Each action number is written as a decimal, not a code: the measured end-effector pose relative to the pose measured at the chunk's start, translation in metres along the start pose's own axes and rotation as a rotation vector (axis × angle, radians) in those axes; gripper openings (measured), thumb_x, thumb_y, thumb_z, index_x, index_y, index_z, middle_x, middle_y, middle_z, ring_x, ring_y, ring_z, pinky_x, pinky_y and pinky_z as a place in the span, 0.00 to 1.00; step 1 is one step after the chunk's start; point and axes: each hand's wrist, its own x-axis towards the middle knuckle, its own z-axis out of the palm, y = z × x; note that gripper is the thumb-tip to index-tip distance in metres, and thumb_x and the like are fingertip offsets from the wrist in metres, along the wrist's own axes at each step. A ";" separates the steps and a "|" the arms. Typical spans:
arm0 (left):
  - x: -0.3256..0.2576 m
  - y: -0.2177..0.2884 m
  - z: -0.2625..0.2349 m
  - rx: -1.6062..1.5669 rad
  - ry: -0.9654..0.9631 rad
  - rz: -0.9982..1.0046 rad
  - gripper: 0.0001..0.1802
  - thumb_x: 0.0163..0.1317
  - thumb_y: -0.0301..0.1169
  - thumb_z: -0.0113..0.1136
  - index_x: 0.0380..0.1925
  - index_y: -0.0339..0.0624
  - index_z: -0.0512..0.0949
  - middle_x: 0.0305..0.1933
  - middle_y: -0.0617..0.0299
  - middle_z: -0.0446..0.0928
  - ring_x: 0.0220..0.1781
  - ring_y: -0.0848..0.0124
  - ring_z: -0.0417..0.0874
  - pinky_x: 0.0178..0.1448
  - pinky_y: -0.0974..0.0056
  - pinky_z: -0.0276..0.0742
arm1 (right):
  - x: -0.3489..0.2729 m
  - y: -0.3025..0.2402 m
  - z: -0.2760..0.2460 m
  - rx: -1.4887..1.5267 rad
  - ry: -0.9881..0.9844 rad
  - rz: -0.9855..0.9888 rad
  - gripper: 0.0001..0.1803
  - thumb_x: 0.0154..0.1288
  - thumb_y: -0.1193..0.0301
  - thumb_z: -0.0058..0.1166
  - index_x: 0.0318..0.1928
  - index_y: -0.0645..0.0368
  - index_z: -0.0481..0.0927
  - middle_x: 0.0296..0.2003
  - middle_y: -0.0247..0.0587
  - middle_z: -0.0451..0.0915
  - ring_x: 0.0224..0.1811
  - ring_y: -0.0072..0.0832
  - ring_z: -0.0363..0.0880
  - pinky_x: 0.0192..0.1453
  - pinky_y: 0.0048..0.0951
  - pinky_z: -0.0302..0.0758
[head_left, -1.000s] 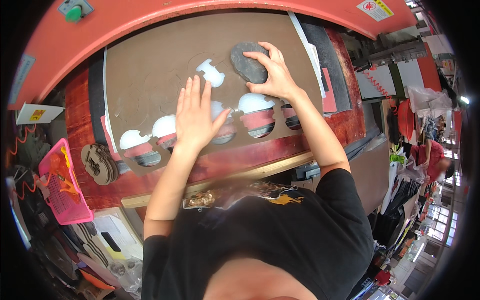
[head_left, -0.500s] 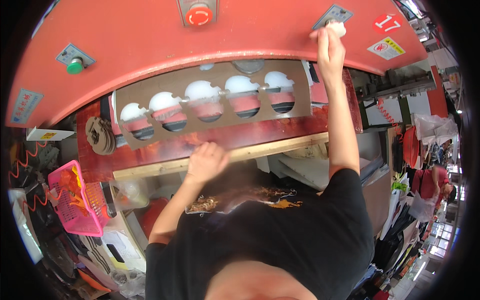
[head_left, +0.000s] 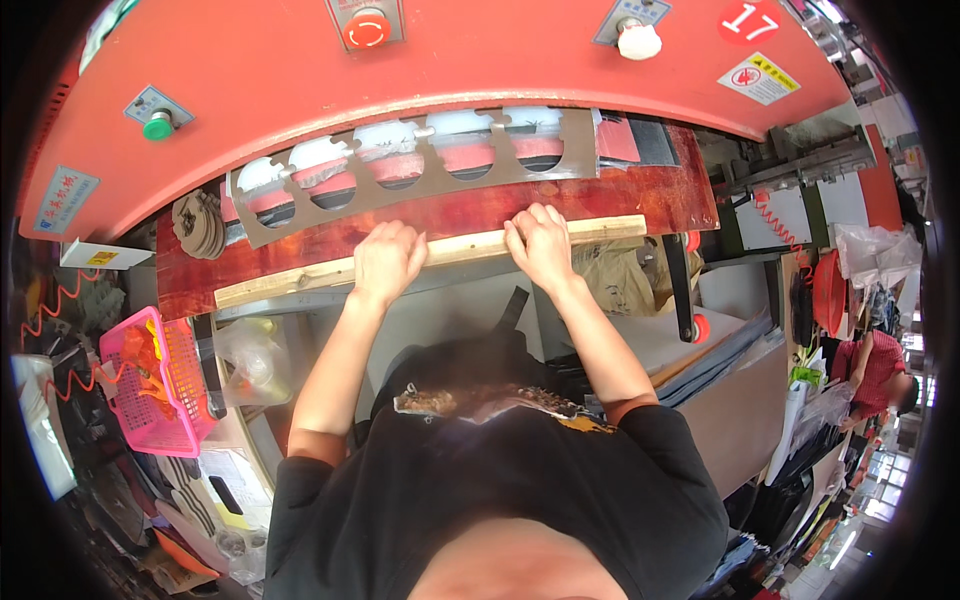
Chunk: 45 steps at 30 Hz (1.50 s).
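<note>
A long wooden strip (head_left: 450, 246) runs along the near edge of a red, worn board (head_left: 330, 238). My left hand (head_left: 388, 260) grips the strip left of its middle, knuckles up and fingers curled over its far side. Further right, my right hand (head_left: 540, 243) is closed over the same strip. Beyond my hands lies a brown template sheet (head_left: 405, 193) with a row of rounded cutouts. White, pink and dark layers show through them. The far part of the sheet is hidden beneath the red machine head (head_left: 480, 60).
The machine front carries a green button (head_left: 158, 125), a red stop button (head_left: 367, 28) and a white-wrapped knob (head_left: 639, 41). Brown cut pieces (head_left: 199, 224) are stacked at the board's left. A pink basket (head_left: 150, 385) stands left; a person (head_left: 868, 372) is far right.
My right hand has left the white-wrapped knob and come down onto the wooden strip. My left hand now grips it too. The board and template sit farther under the machine head.
</note>
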 end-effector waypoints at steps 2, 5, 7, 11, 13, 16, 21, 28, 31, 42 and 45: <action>-0.003 0.001 -0.001 0.022 -0.013 -0.012 0.13 0.59 0.34 0.62 0.19 0.42 0.75 0.24 0.58 0.74 0.30 0.58 0.79 0.34 0.55 0.76 | -0.003 -0.001 -0.002 0.001 -0.012 0.007 0.10 0.60 0.67 0.59 0.25 0.58 0.79 0.29 0.42 0.75 0.37 0.43 0.73 0.44 0.44 0.70; -0.017 0.008 -0.008 0.015 -0.046 0.028 0.13 0.59 0.34 0.62 0.19 0.43 0.75 0.24 0.57 0.74 0.29 0.58 0.78 0.33 0.55 0.76 | -0.017 -0.009 -0.014 0.021 -0.044 0.000 0.09 0.60 0.68 0.59 0.25 0.58 0.79 0.28 0.43 0.74 0.36 0.43 0.74 0.43 0.44 0.71; -0.032 0.018 -0.015 0.001 -0.067 0.055 0.12 0.58 0.35 0.62 0.18 0.44 0.76 0.24 0.58 0.74 0.28 0.59 0.79 0.32 0.56 0.77 | -0.029 -0.016 -0.029 0.035 -0.160 0.011 0.09 0.60 0.69 0.59 0.25 0.59 0.78 0.27 0.42 0.74 0.35 0.43 0.74 0.41 0.43 0.72; -0.046 0.039 -0.034 -0.062 -0.218 0.103 0.10 0.55 0.35 0.65 0.20 0.44 0.79 0.24 0.59 0.77 0.27 0.60 0.81 0.30 0.57 0.79 | -0.021 -0.026 -0.064 0.251 -0.475 0.171 0.12 0.57 0.64 0.64 0.25 0.58 0.79 0.19 0.39 0.74 0.23 0.37 0.76 0.30 0.36 0.75; -0.040 0.051 -0.041 -0.144 -0.288 0.097 0.08 0.55 0.33 0.66 0.21 0.44 0.80 0.25 0.59 0.78 0.28 0.60 0.81 0.32 0.58 0.78 | 0.005 -0.032 -0.063 0.178 -0.082 -0.005 0.13 0.54 0.64 0.68 0.31 0.59 0.79 0.30 0.40 0.78 0.35 0.35 0.79 0.40 0.36 0.76; -0.016 0.059 -0.043 -0.125 -0.069 0.152 0.21 0.57 0.38 0.65 0.49 0.41 0.79 0.55 0.55 0.77 0.62 0.53 0.73 0.66 0.48 0.67 | 0.047 -0.040 -0.049 0.128 -0.022 -0.092 0.39 0.45 0.59 0.73 0.60 0.50 0.73 0.63 0.58 0.62 0.68 0.54 0.58 0.69 0.48 0.62; -0.029 0.067 -0.054 0.047 -0.308 0.213 0.37 0.62 0.49 0.60 0.69 0.47 0.65 0.74 0.55 0.60 0.77 0.56 0.57 0.77 0.48 0.51 | 0.048 -0.038 -0.042 0.275 -0.270 -0.075 0.45 0.38 0.60 0.75 0.63 0.41 0.74 0.68 0.64 0.56 0.73 0.55 0.54 0.73 0.49 0.58; -0.076 0.083 -0.065 0.021 -0.361 0.211 0.40 0.59 0.51 0.63 0.70 0.50 0.64 0.76 0.57 0.59 0.78 0.57 0.56 0.78 0.49 0.50 | 0.018 -0.018 -0.113 1.163 -0.225 0.321 0.40 0.47 0.73 0.64 0.65 0.63 0.69 0.61 0.41 0.72 0.64 0.29 0.68 0.68 0.30 0.64; -0.080 0.086 -0.066 0.013 -0.350 0.207 0.41 0.57 0.50 0.64 0.70 0.49 0.64 0.76 0.58 0.59 0.78 0.58 0.55 0.78 0.49 0.50 | 0.005 -0.002 -0.128 0.688 -0.204 0.196 0.40 0.44 0.68 0.68 0.64 0.54 0.73 0.65 0.48 0.66 0.69 0.38 0.63 0.70 0.37 0.62; -0.041 0.060 -0.053 0.028 -0.297 0.208 0.41 0.56 0.48 0.66 0.68 0.48 0.66 0.75 0.57 0.60 0.77 0.58 0.57 0.78 0.47 0.51 | 0.024 0.041 -0.092 0.130 -0.163 -0.115 0.42 0.39 0.64 0.72 0.61 0.48 0.76 0.67 0.55 0.59 0.71 0.51 0.58 0.73 0.46 0.59; -0.022 0.048 -0.047 0.005 -0.180 0.213 0.38 0.55 0.45 0.68 0.65 0.47 0.69 0.71 0.55 0.64 0.74 0.56 0.61 0.75 0.46 0.56 | 0.051 0.045 -0.092 0.191 -0.074 -0.102 0.42 0.40 0.63 0.72 0.62 0.49 0.75 0.67 0.53 0.59 0.71 0.49 0.58 0.73 0.45 0.58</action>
